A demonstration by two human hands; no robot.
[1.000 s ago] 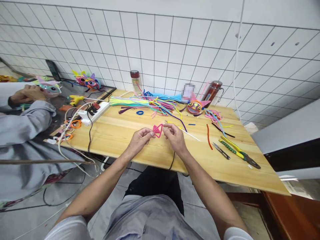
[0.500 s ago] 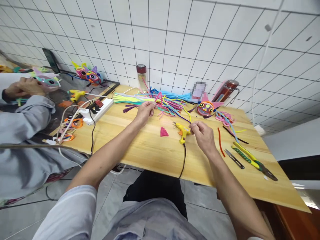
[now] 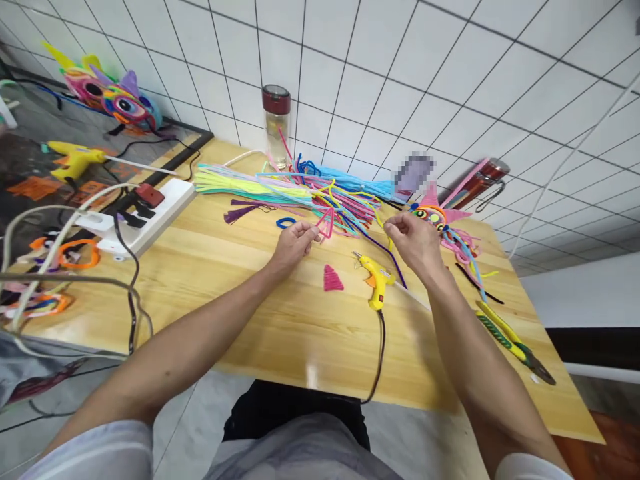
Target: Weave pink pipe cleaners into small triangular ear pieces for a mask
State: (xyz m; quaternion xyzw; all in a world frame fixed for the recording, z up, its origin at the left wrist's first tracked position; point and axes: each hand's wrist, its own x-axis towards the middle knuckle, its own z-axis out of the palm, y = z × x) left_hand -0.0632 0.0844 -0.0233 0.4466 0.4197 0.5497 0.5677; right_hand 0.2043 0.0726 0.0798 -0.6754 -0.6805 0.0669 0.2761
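My left hand [image 3: 295,247] pinches a pink pipe cleaner [image 3: 327,225] bent into a narrow triangle. My right hand [image 3: 415,243] has its fingertips pressed together at the right end of the pipe cleaner pile, beside a yellow pipe cleaner [image 3: 379,217]; whatever is between them is hidden. Below and between the hands lies a small pink ridged piece [image 3: 333,279], wide at one end. To its right a yellow glue gun [image 3: 379,283] rests on its side, a white glue stick coming out of its back. A blue loop [image 3: 285,223] lies behind my left hand.
Bundled pipe cleaners [image 3: 255,190] stretch along the back. Behind stand a glass bottle [image 3: 277,127] and a leaning red flask [image 3: 477,187]. A decorated mask-like craft [image 3: 431,215] and pliers [image 3: 517,343] lie right. A power strip [image 3: 167,210] with trailing cords sits left.
My right hand has moved up and back, away from the glue gun. The left hand still holds the bent pipe cleaner. The view has shifted, and the neighbour's hands have left it.
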